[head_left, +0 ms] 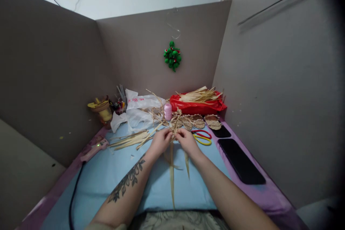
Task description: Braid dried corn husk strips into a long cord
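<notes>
My left hand (162,141) and my right hand (187,140) meet near the middle of the table, fingertips pinched on a small piece of straw weaving (175,129). Long flat straw strips (171,176) hang down from it toward me. Fingers cover part of the piece, so its shape is not clear. Just right of my right hand lie scissors (202,140) with one red and one yellow handle loop. Left of my left hand, loose straw strips (129,141) are spread on the blue cloth. A pink spool of thread (168,111) stands behind my hands.
Round woven pieces (198,122) lie at the back right, before a red bag (194,107) topped with straw. Two black phones (241,160) lie at right. A pink glue gun (94,150) with a cord, a yellowish pot (103,110) and white plastic bags (140,115) are at left. Grey panels (161,75) enclose the table.
</notes>
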`<state>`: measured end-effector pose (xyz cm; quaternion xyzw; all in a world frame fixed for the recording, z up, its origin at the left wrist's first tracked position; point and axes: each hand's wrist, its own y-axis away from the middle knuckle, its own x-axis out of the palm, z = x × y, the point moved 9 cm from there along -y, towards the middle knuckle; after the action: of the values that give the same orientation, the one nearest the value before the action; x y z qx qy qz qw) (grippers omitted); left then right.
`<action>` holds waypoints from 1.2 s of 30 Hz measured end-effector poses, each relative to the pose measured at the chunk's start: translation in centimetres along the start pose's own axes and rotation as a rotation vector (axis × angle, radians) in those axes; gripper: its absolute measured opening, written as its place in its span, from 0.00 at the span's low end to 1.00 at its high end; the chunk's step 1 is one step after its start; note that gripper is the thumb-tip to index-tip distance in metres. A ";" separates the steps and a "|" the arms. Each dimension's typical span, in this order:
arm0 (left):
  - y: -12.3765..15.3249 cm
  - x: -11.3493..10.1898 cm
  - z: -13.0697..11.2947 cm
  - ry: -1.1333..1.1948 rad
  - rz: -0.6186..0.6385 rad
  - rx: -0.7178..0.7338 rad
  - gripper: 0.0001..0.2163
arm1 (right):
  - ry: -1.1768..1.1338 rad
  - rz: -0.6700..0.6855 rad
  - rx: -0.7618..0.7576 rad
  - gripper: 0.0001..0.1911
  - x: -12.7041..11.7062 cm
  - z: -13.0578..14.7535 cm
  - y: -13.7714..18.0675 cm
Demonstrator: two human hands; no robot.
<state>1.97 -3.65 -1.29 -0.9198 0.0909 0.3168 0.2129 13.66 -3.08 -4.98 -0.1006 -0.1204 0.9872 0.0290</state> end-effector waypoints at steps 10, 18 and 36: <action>0.3 0.7 0.3 0.262 0.070 -0.182 0.14 | 0.204 -0.237 -0.058 0.07 -1.8 2.3 1.2; 1.9 1.7 -5.3 -0.297 0.084 0.251 0.12 | -0.471 -0.182 0.244 0.13 -1.8 -1.2 0.6; 1.1 -0.7 -2.9 -0.138 -0.105 0.098 0.07 | -0.200 -0.028 0.011 0.10 -0.4 0.8 0.2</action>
<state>2.72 -5.88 0.83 -0.8878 0.0432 0.3627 0.2799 13.85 -3.44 -4.20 0.0004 -0.1190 0.9924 0.0313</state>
